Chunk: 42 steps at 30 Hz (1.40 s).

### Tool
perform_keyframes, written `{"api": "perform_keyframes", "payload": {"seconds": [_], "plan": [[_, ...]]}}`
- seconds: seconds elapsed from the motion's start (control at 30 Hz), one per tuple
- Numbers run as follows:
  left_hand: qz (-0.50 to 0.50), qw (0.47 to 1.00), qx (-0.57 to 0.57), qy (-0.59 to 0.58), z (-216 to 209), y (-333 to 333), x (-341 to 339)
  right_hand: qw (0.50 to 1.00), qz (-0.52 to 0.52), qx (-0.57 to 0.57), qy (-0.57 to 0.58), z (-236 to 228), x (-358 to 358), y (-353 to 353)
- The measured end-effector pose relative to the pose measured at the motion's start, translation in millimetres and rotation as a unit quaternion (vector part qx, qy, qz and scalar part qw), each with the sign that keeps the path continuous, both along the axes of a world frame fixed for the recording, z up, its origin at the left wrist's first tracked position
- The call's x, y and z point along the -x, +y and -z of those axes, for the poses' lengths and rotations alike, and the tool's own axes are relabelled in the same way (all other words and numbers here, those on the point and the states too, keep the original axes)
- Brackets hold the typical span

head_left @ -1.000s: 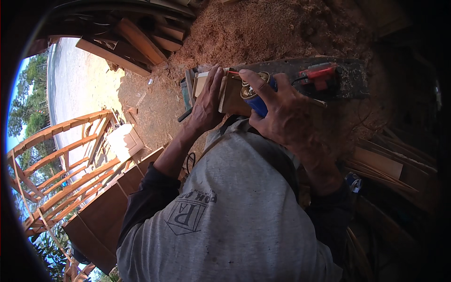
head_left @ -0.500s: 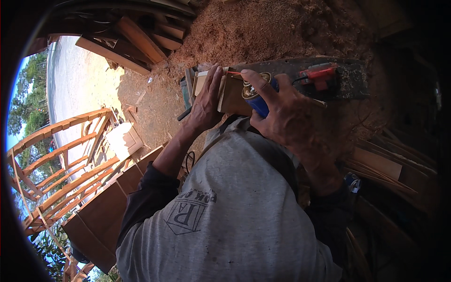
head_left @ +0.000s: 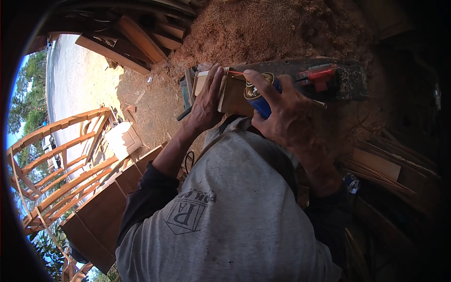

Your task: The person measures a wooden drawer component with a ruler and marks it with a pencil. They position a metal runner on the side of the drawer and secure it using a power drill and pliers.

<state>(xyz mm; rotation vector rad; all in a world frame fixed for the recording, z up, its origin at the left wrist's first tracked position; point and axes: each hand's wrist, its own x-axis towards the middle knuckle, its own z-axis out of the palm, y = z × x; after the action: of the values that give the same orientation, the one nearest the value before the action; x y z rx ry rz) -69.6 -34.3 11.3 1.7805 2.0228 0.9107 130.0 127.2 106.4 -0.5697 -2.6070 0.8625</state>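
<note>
My right hand (head_left: 286,110) is closed around a blue spray can (head_left: 259,104) with a golden top. Its index finger reaches over the top, and a thin red straw (head_left: 236,73) points left from there. The straw's tip lies close to a wooden box-like piece (head_left: 235,96) on the bench. My left hand (head_left: 209,98) grips that piece near its pale left end, fingers straight and side by side over it. The thumb is hard to make out. Part of the piece is hidden behind my hands and the can.
A red power tool (head_left: 319,77) rests on the dark bench (head_left: 352,84) at right. Wood shavings (head_left: 277,33) heap up beyond it. Boards (head_left: 141,40) lie at far left, and a curved wooden frame (head_left: 66,122) stands nearer. A crushed can (head_left: 351,183) and more planks (head_left: 376,162) are at right.
My right hand and the spray can have shifted slightly to the right. The left hand stays on the wooden piece. A white vehicle has come into sight behind the curved frame.
</note>
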Motion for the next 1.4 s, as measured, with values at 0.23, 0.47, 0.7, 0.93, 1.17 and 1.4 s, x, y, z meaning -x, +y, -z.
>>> {"api": "perform_keyframes", "payload": {"seconds": [0.23, 0.47, 0.7, 0.93, 1.17, 1.4], "plan": [[0.005, 1.0, 0.002, 0.015, -4.8, 1.0, 1.1, 1.0, 0.005, -0.009, -0.008, 0.5, -0.6, -1.0], [-0.004, 1.0, 0.016, 0.011, -8.8, 0.7, -0.6, 1.0, 0.006, -0.003, -0.008, 4.0, -0.7, -2.5], [0.006, 1.0, 0.002, 0.025, -9.4, 1.2, 0.3, 1.0, 0.006, -0.006, -0.01, 1.9, -0.5, -2.2], [0.01, 1.0, 0.012, 0.012, -4.2, -0.4, 1.8, 1.0, 0.009, 0.016, -0.025, 2.8, -0.1, -3.1], [0.002, 1.0, 0.016, 0.018, -15.3, 3.5, -3.6, 1.0, 0.009, 0.026, -0.004, 8.6, 1.8, -6.2], [0.006, 1.0, 0.006, 0.015, -0.9, -3.8, 4.5, 1.0, 0.016, 0.011, 0.019, -1.8, -5.5, -1.5]]}}
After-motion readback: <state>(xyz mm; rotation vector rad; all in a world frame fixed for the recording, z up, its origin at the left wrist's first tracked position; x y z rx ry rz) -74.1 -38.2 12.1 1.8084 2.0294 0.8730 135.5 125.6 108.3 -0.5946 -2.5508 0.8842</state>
